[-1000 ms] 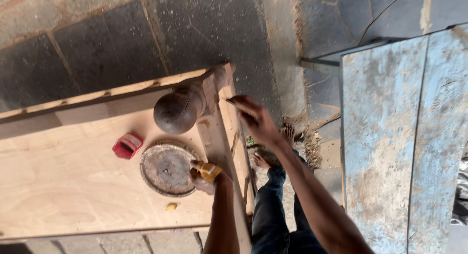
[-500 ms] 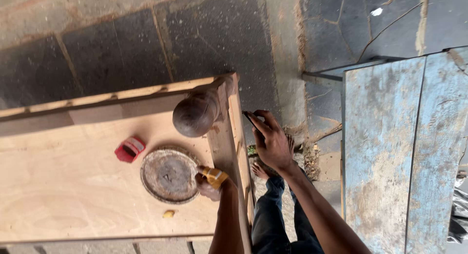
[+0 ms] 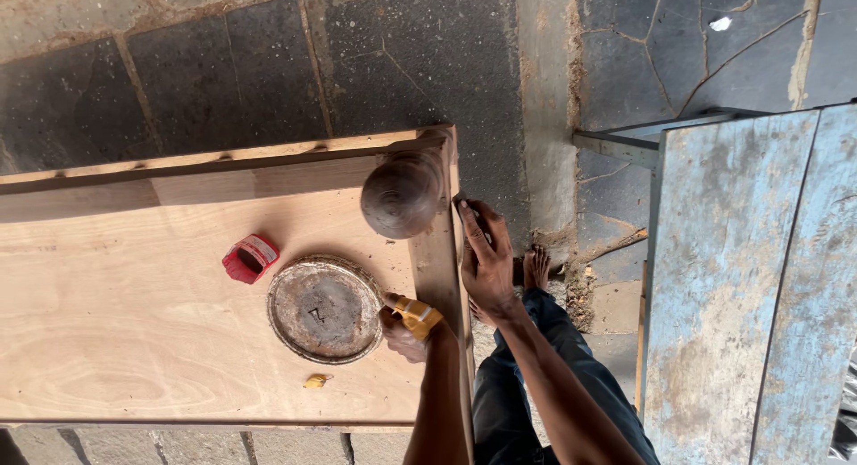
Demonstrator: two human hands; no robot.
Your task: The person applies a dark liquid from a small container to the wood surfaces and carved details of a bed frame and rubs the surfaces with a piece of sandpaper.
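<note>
Two hands work at the right edge of a plywood surface (image 3: 134,340). Near them lie a round metal lid (image 3: 325,309), a red tape measure (image 3: 250,258) at centre left and a dark rounded wooden knob (image 3: 402,195) — upper centre. Left hand (image 3: 403,333) has its fingers closed around a yellow-handled tool (image 3: 412,313), its long axis slanting toward the lid. Right hand (image 3: 486,260) lies flat, fingers extended, along the board's edge strip (image 3: 442,269).

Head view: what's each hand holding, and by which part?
Left hand grips a small yellow object by its lower end, beside the round tin lid. Right hand holds nothing; it rests flat on the plywood board's edge.
</note>
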